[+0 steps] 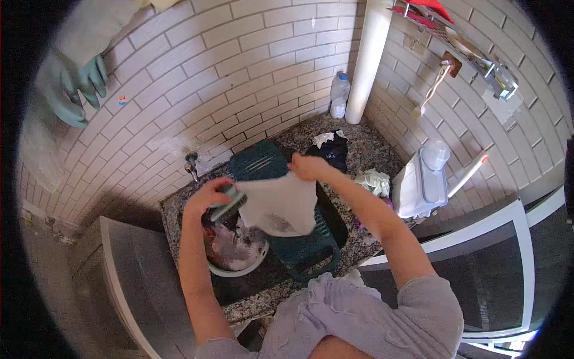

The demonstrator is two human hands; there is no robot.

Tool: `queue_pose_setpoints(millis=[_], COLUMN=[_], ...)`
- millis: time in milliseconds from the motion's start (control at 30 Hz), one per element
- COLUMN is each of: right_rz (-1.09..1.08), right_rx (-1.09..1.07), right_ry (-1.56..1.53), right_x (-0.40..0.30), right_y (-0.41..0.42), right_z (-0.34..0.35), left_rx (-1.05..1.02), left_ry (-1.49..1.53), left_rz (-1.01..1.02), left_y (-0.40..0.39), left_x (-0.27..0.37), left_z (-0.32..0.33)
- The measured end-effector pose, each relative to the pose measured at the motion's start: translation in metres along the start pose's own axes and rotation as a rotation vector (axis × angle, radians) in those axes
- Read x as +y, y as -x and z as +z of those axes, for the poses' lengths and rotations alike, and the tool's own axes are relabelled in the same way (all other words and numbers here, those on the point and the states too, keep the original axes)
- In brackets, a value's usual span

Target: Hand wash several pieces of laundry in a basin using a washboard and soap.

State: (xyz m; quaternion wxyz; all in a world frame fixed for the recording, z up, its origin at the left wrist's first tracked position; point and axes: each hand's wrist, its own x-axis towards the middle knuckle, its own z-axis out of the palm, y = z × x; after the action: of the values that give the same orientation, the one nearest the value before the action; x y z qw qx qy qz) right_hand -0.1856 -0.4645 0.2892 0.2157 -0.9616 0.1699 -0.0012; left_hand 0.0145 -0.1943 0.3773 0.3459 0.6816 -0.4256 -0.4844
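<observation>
My left hand (210, 197) holds a green scrub brush (229, 206), bristles facing down and right, and its fingers also meet the upper left corner of a white cloth (280, 204). The cloth's upper right corner is pinched in my right hand (309, 167). Stretched between both hands, the cloth bears a dark greyish patch low down. Under it lies a dark green plastic washboard (305, 251) across the sink. Below my left hand a white basin (237, 271) holds wet fabric and suds.
A metal tap (191, 167) juts from the tiled wall. On the granite counter (376, 146) lie a black cloth (334, 155) and a pale crumpled cloth (374, 181). A plastic bottle (339, 96) stands in the corner; a white container (417, 184) is at the right edge. Rubber gloves (74, 92) hang upper left.
</observation>
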Motion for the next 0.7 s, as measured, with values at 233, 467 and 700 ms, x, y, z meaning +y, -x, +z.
queue_pose_setpoints(millis=[233, 467, 700], right_rz=[0.066, -0.086, 0.167], right_rx=[0.113, -0.133, -0.022], right_ry=[-0.395, -0.345, -0.176], right_x=[-0.069, -0.065, 0.013], right_y=[0.057, 0.142, 0.119], right_z=[-0.091, 0.065, 0.079], left_rx=[0.212, 0.165, 0.719], left_ry=[-0.069, -0.298, 0.073], left_rz=[0.218, 0.016, -0.411], left_y=[0.032, 0.001, 0.023], left_x=[0.044, -0.073, -0.264], left_z=[-0.004, 0.032, 0.089])
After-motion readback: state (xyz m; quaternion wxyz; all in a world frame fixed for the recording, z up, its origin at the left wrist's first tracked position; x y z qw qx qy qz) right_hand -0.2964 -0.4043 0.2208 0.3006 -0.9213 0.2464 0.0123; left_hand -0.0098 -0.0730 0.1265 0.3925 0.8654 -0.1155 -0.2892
